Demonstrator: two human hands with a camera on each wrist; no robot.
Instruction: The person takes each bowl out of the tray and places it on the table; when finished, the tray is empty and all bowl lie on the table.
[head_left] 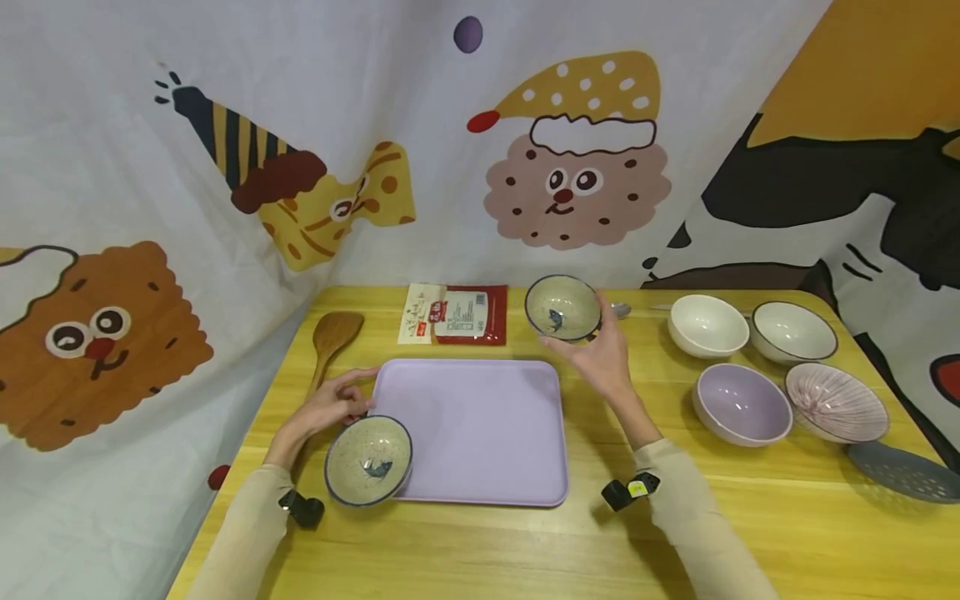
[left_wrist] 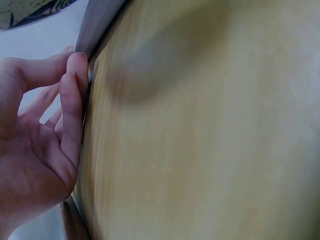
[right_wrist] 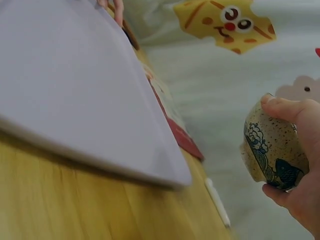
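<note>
My right hand [head_left: 600, 354] holds a speckled bowl [head_left: 562, 310] with a dark rim and a blue fish inside, raised beyond the tray's far right corner. In the right wrist view, thumb and fingers grip this bowl [right_wrist: 277, 150] from its sides, its patterned outside showing. At the far left part of the lilac tray [head_left: 480, 433], my left hand [head_left: 337, 404] pinches the edge with its fingertips. The left wrist view has these fingers [left_wrist: 75, 75] right at the tray edge [left_wrist: 97, 25]. A matching fish bowl [head_left: 369, 461] overlaps the tray's near left corner.
A wooden spatula [head_left: 335, 333] lies left of the tray, and a red-and-cream food packet [head_left: 452, 315] behind it. To the right stand a white bowl [head_left: 708, 327], a dark-rimmed bowl [head_left: 793, 332], a purple bowl [head_left: 742, 404], a striped bowl [head_left: 837, 402] and a grey skimmer [head_left: 903, 472].
</note>
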